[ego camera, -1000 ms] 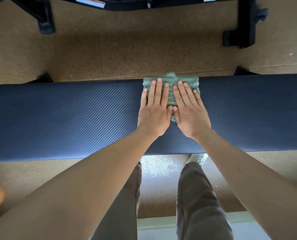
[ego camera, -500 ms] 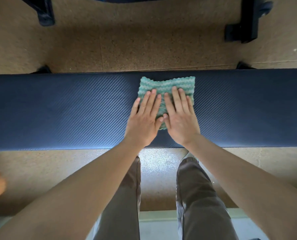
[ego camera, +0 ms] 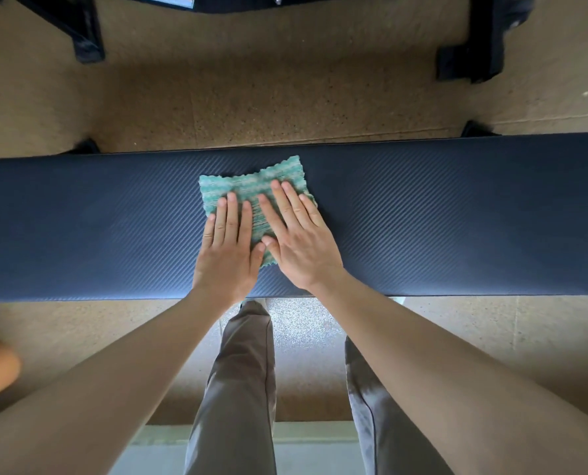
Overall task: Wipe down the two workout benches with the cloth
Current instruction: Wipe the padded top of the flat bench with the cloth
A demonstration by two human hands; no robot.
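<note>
free — bench pad (ego camera: 80, 228) open left and right of cloth (ego camera: 251, 186) | obstacle — black frame legs (ego camera: 87, 46) beyond

The cloth (ego camera: 251, 186) I'm working with is a soft, nubbly weave in green with paler wavy stripes, fuzzy at its scalloped edges and fully matt. The bench (ego camera: 440, 217) pad wears a dark navy synthetic cover, vinyl by the look of it, embossed with fine diagonal ribs. It is mostly matt, with a dull sheen along the near edge. The floor (ego camera: 285, 97) is tan and speckled, grainy like cork or rubber tile, with thin seams. The black frame (ego camera: 484, 36) beyond is probably painted metal, though it is too blurred to be sure. My trousers (ego camera: 241, 389) are smooth grey-brown woven fabric, lightly creased.
</note>
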